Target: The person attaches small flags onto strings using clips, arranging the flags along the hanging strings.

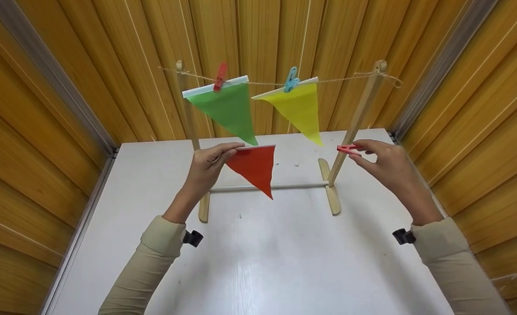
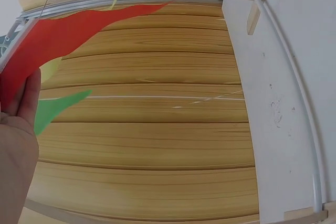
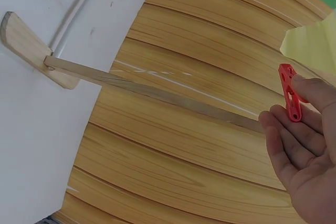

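Note:
My left hand (image 1: 212, 159) pinches a red triangular pennant (image 1: 258, 166) by the left end of its white top edge, in front of the stand. In the right hand (image 1: 385, 162), thumb and fingers hold a red clothespin (image 1: 348, 149) near the right post; the right wrist view shows this clothespin (image 3: 290, 93) too. Above, a string (image 1: 337, 80) runs between two posts. A red clothespin (image 1: 220, 77) fixes a green pennant (image 1: 232, 105) to it, and a blue clothespin (image 1: 291, 79) fixes a yellow pennant (image 1: 300, 109). The red pennant hangs below these two, apart from the string.
The wooden stand has a right post (image 1: 359, 113), a left post (image 1: 188, 109), flat feet (image 1: 333, 199) and a white crossbar (image 1: 302, 186) low between them. It stands on a white table (image 1: 262, 253). Wood-patterned walls (image 1: 258, 35) enclose the back and sides.

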`<state>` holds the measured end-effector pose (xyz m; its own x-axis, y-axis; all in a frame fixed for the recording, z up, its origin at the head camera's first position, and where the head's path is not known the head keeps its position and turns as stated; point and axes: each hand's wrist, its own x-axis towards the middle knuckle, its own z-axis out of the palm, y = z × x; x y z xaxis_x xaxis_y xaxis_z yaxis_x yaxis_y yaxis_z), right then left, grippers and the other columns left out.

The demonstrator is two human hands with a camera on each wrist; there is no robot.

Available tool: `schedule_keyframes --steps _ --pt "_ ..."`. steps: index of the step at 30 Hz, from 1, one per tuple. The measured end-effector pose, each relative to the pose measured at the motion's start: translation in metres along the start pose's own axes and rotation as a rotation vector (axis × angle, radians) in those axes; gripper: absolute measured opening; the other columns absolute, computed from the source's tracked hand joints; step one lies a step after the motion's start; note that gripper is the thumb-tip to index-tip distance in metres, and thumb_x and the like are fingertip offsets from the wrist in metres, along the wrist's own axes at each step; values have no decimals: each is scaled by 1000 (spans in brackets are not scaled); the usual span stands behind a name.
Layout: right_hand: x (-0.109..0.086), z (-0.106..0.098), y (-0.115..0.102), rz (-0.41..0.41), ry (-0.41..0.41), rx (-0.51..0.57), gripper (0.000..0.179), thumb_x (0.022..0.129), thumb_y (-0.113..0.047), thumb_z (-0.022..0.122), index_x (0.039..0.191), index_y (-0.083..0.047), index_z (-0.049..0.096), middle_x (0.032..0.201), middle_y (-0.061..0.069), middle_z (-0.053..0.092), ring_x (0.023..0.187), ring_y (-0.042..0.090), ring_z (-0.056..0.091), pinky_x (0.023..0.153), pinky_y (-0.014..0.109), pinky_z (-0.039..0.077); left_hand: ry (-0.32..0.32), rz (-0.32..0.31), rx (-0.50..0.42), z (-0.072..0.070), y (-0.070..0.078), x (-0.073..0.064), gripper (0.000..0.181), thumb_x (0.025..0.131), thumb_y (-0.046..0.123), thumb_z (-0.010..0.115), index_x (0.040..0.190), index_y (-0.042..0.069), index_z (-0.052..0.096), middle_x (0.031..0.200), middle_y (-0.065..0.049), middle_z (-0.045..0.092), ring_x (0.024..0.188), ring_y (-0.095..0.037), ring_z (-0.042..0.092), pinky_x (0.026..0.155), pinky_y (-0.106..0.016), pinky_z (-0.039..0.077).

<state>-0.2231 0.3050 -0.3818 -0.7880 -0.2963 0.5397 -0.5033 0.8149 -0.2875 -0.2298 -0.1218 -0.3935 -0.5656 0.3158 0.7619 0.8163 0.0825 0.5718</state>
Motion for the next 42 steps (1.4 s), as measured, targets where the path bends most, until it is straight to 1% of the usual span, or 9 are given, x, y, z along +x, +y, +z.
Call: schedule_keyframes --steps 4,6,11,20,25,30,36,38,42 --pt "6 -8 -7 -56 18 -4 33 88 -13 81 119 -4 74 108 13 77 89 31 73 74 44 61 -6 16 16 3 5 8 26 95 -8 63 119 -7 70 108 -17 76 95 -28 74 92 -29 57" --pt "9 -12 -10 -79 27 -1 33 88 -12 81 119 -4 74 107 13 77 89 31 74 74 28 59 -6 31 31 6 7 13 26 94 -8 64 119 -7 71 107 -16 76 94 -28 74 92 -28 57" --pt "17 -24 -16 -101 48 5 32 87 -10 82 118 -4 74 106 12 77 90 30 74 81 -1 35 -13 62 55 13 12 26 25 95 -5 64 119 -5 71 107 -15 76 94 -26 74 90 -30 58" --pt "32 -44 -23 -134 81 -33 32 87 -10 81 117 -2 73 107 14 76 91 30 73 84 -1 34 -31 65 5 26 16 49 25 99 1 61 122 -3 70 109 -12 76 97 -21 74 90 -33 59" --pt "41 -55 -30 -130 93 -28 32 88 -8 80 118 -1 73 107 15 76 90 31 74 84 3 41 -21 50 -37 36 15 62 26 99 2 61 123 -4 70 110 -14 75 100 -22 73 91 -34 59" --pt "50 -66 -36 -138 87 -24 34 86 -5 81 118 1 72 107 16 76 90 31 74 84 -4 34 -4 31 -52 49 14 72 26 99 5 62 123 -3 70 112 -13 75 103 -21 73 93 -33 58" --pt "65 -86 -40 -142 75 8 34 87 -5 80 119 1 72 108 16 75 93 31 74 85 -3 38 29 -3 -100 72 16 85 24 100 7 62 120 -3 71 109 -12 76 101 -16 73 92 -32 58" --pt "71 -94 -41 -121 81 15 33 88 -7 80 119 0 72 108 15 76 93 24 74 83 -2 40 67 -19 -118 81 16 92 23 99 6 63 117 -4 72 107 -13 76 100 -16 73 92 -33 58" --pt "82 -105 -41 -121 90 25 30 87 -9 80 115 0 74 106 15 76 90 -8 63 81 0 43 165 -86 -173 100 15 103 21 96 7 67 112 -5 73 105 -14 76 100 -16 73 93 -32 58"
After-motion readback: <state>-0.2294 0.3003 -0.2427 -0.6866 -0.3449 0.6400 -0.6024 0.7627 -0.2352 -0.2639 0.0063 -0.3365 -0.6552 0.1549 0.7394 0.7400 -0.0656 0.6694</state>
